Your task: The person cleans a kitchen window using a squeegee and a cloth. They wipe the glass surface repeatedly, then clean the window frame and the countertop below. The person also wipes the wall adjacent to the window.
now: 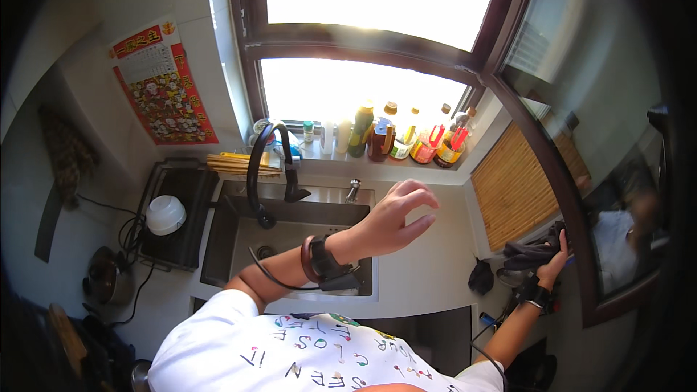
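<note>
My left hand (400, 218) hangs in the air with fingers curled and apart, above the right edge of the stainless steel sink (305, 228) and the pale countertop (427, 239). Nothing is in it. At the far right, my right hand (554, 264) touches a dark grey cloth (531, 247) below the bamboo mat or board (514, 190); the thumb or a finger lies along the cloth's right side, and the other fingers are mostly hidden. A small black bundle (481, 276) hangs just left of the cloth. The black faucet (253, 174) arches over the sink's back.
Several sauce bottles (381, 139) line the windowsill. The open window sash (550, 152) juts inward above my right arm. Left of the sink, a white bowl (165, 215) stands on a black rack (179, 245). A lidded pot (109, 277) and cables lie farther left.
</note>
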Available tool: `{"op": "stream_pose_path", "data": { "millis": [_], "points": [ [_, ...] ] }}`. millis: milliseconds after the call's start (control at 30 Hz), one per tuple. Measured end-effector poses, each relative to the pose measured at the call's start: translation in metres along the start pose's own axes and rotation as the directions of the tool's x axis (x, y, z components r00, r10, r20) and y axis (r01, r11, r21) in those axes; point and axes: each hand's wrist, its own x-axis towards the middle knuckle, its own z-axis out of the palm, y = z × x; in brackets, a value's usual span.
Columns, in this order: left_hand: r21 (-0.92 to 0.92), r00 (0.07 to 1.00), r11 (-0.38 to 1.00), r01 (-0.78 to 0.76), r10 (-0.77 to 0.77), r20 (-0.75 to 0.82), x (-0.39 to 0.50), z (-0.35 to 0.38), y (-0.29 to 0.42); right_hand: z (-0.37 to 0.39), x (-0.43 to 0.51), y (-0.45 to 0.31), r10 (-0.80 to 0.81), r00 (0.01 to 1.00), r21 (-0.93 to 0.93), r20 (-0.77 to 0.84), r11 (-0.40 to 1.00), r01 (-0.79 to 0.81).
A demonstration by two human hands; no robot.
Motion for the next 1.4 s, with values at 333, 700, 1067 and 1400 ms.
{"op": "stream_pose_path", "data": {
  "millis": [333, 700, 1067, 1400],
  "points": [
    [0.135, 0.989, 0.982, -0.133, 0.141, -0.049, 0.022, 0.009, 0.088, 0.002, -0.032, 0.013, -0.455, 0.872, -0.444, 0.178, 0.754, 0.484],
    [0.083, 0.89, 0.891, -0.446, 0.452, -0.06, 0.01, 0.041, 0.196, 0.026, -0.098, 0.032, -0.436, 0.655, -0.686, 0.617, 0.11, 0.719],
    [0.15, 0.943, 0.938, -0.314, 0.326, -0.068, -0.051, -0.019, 0.203, 0.133, -0.167, 0.08, -0.198, 0.567, -0.315, 0.8, 0.666, 0.677],
    [0.376, 0.819, 0.926, 0.03, 0.193, -0.54, -0.033, -0.086, 0.146, 0.193, -0.099, 0.058, 0.283, 0.711, -0.196, 0.643, 0.959, -0.204]
  ]
}}
